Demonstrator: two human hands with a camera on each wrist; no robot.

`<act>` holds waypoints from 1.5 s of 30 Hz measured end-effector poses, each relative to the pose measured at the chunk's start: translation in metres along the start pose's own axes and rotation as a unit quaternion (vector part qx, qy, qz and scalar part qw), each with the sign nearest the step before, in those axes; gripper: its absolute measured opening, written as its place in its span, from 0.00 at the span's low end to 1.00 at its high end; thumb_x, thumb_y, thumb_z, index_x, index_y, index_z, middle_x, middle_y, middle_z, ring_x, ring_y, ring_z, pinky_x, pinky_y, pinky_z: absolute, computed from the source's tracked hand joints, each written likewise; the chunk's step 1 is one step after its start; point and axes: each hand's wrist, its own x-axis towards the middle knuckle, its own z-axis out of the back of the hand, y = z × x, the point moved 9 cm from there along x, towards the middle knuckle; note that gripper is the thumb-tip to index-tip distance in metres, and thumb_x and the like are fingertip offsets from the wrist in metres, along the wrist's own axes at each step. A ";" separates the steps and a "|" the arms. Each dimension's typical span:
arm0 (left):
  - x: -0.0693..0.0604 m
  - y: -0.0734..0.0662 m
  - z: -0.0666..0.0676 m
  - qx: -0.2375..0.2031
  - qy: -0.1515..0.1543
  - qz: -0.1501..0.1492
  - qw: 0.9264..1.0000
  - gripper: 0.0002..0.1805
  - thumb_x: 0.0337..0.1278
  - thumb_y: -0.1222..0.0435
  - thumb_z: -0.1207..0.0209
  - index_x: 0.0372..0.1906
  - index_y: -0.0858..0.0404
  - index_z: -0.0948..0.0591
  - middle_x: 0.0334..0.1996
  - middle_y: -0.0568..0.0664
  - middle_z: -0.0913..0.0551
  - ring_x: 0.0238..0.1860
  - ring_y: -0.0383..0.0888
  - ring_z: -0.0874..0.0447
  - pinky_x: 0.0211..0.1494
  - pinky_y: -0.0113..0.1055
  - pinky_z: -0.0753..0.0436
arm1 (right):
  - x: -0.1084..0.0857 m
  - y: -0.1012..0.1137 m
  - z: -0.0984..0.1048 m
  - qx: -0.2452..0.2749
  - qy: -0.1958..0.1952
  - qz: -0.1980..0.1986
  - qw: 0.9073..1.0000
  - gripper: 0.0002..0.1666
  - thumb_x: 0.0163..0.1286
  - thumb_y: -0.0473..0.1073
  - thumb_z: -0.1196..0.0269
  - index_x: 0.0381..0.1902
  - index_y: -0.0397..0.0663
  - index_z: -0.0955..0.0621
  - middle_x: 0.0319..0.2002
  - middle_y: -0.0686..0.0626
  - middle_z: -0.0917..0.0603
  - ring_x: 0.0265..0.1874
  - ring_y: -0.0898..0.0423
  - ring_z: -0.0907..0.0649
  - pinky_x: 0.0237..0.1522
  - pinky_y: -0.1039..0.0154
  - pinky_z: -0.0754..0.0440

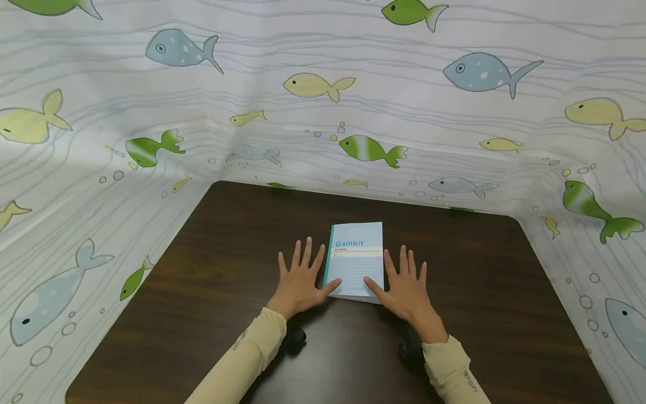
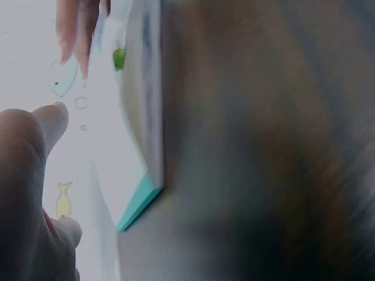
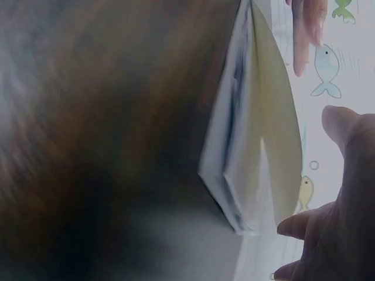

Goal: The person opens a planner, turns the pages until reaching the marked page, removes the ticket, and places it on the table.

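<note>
A light blue "Gambit" notebook with a teal spine lies on the dark wooden table. Its front cover bows up from the pages in the right wrist view. My left hand is at the notebook's left side, fingers spread and straight, thumb over the lower left corner. On the other side my right hand is spread likewise, its thumb over the lower right part of the cover. Neither hand grips the notebook. Whether the thumbs touch the cover I cannot tell. The teal spine end shows in the left wrist view.
The brown table has rounded far corners. A white sheet printed with green, blue and yellow fish surrounds it at the back and both sides. Dark wrist-worn devices sit beneath the wrists.
</note>
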 end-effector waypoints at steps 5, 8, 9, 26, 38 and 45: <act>-0.001 -0.002 -0.021 0.007 0.006 -0.012 1.000 0.57 0.62 0.22 0.58 0.84 0.56 0.47 0.84 0.61 0.57 0.83 0.64 0.61 0.73 0.77 0.58 | -0.003 -0.006 -0.014 0.018 0.007 -0.015 1.000 0.57 0.72 0.75 0.46 0.80 0.37 0.40 0.79 0.25 0.51 0.79 0.27 0.51 0.71 0.22 0.61; -0.002 -0.005 -0.032 -0.008 0.015 -0.011 1.000 0.61 0.59 0.21 0.58 0.84 0.59 0.48 0.84 0.61 0.57 0.82 0.65 0.62 0.73 0.77 0.58 | -0.007 -0.012 -0.023 0.033 0.029 -0.037 0.998 0.56 0.74 0.74 0.48 0.81 0.39 0.42 0.80 0.27 0.55 0.80 0.29 0.54 0.72 0.23 0.64; -0.002 -0.005 -0.036 -0.009 0.020 -0.008 1.000 0.62 0.58 0.20 0.58 0.84 0.60 0.48 0.84 0.61 0.58 0.82 0.66 0.62 0.73 0.77 0.58 | -0.009 -0.014 -0.027 0.042 0.034 -0.041 0.998 0.55 0.74 0.74 0.49 0.81 0.39 0.42 0.80 0.27 0.55 0.80 0.29 0.55 0.72 0.23 0.65; -0.010 -0.006 -0.045 -0.056 -0.002 0.020 0.998 0.67 0.54 0.22 0.46 0.83 0.65 0.50 0.83 0.62 0.57 0.83 0.63 0.60 0.74 0.75 0.63 | -0.017 -0.024 -0.030 0.171 -0.065 -0.024 0.983 0.32 0.88 0.52 0.63 0.72 0.37 0.26 0.77 0.30 0.39 0.78 0.31 0.44 0.74 0.27 0.66; -0.006 -0.001 -0.041 -0.079 0.000 0.024 0.997 0.63 0.57 0.26 0.43 0.83 0.65 0.47 0.83 0.64 0.55 0.83 0.61 0.61 0.75 0.73 0.67 | -0.010 -0.028 -0.033 0.176 -0.042 -0.046 0.982 0.37 0.88 0.56 0.63 0.63 0.31 0.19 0.79 0.36 0.40 0.80 0.36 0.47 0.76 0.32 0.69; -0.010 0.002 -0.027 -0.158 -0.061 0.012 0.985 0.53 0.68 0.38 0.42 0.82 0.68 0.46 0.82 0.67 0.51 0.82 0.63 0.53 0.75 0.75 0.63 | -0.011 -0.023 -0.032 0.143 -0.054 -0.009 0.988 0.27 0.82 0.55 0.45 0.72 0.52 0.22 0.78 0.35 0.39 0.79 0.34 0.45 0.75 0.29 0.66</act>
